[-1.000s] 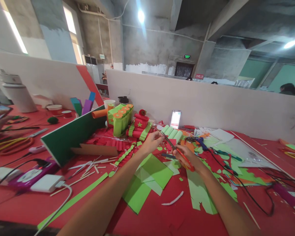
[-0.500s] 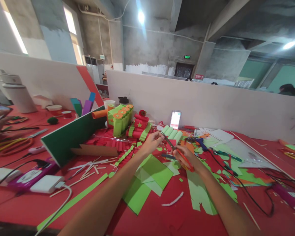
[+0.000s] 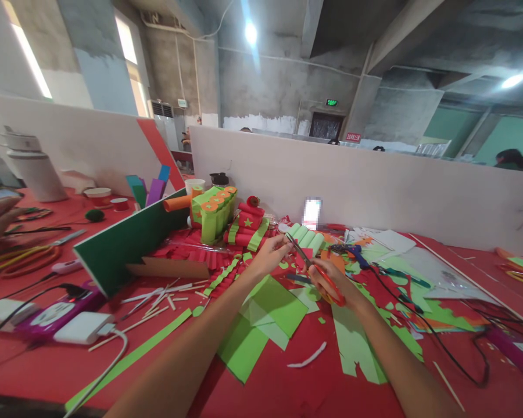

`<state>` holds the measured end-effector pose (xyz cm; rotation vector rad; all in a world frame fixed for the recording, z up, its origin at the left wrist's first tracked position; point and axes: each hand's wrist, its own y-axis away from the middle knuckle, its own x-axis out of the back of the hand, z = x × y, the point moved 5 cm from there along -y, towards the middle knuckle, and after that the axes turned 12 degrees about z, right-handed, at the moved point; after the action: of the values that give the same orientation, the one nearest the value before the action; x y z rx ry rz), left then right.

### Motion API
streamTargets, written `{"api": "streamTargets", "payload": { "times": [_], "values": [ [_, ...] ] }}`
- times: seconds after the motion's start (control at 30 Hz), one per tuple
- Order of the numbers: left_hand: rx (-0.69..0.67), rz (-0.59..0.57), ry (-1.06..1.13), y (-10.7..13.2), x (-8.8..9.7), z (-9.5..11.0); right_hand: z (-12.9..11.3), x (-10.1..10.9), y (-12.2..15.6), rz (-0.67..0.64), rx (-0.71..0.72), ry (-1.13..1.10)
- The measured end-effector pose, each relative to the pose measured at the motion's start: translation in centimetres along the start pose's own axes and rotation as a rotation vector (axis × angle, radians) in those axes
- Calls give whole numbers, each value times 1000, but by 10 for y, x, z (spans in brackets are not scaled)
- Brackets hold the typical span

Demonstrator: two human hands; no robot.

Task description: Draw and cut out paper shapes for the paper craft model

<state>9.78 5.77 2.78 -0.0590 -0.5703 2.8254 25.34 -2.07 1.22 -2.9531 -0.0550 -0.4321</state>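
Note:
My right hand (image 3: 326, 278) is wrapped round the orange handles of a pair of scissors (image 3: 298, 251), whose blades point up and to the left. Close to the blade tips, the fingers of my left hand (image 3: 272, 255) are pinched together; whatever they hold is too small to make out. A small red paper piece (image 3: 305, 253) shows just behind the blades, and I cannot tell whether it is held. Beyond the hands lie light green paper rolls (image 3: 307, 237). Below them, green paper sheets (image 3: 279, 305) overlap on the red tabletop (image 3: 296, 392).
Left stand a green board (image 3: 131, 247), green paper tubes with orange tops (image 3: 213, 215) and red rolls (image 3: 246, 226). A purple power strip (image 3: 54, 313) lies near left. To the right are a blue glue gun (image 3: 355, 253), its cable and paper scraps. Another person's hand (image 3: 0, 217) is at far left.
Both hands stay nearly in place, with the scissors still at the left fingertips. At the far left, the other person's hand has shifted, and the phone seen there earlier no longer shows clearly.

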Motion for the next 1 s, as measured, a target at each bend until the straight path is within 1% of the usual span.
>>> {"api": "streamTargets", "payload": {
  "times": [0.23,0.37,0.47,0.7,0.9,1.0],
  "values": [
    [18,-13,-18,2,-2,3,2,0,-1,-7,35,-19],
    [35,-7,-19,3,-2,4,6,0,-2,13,39,-12],
    [30,-2,-16,3,-2,5,7,-1,-2,12,35,-22],
    [7,-14,-19,2,-1,2,-3,-4,1,7,22,-30],
    [4,-22,-18,4,-3,2,4,-5,-1,26,37,-42],
    [-1,-24,-18,5,-4,3,4,-4,-1,25,34,-18]
  ]
}}
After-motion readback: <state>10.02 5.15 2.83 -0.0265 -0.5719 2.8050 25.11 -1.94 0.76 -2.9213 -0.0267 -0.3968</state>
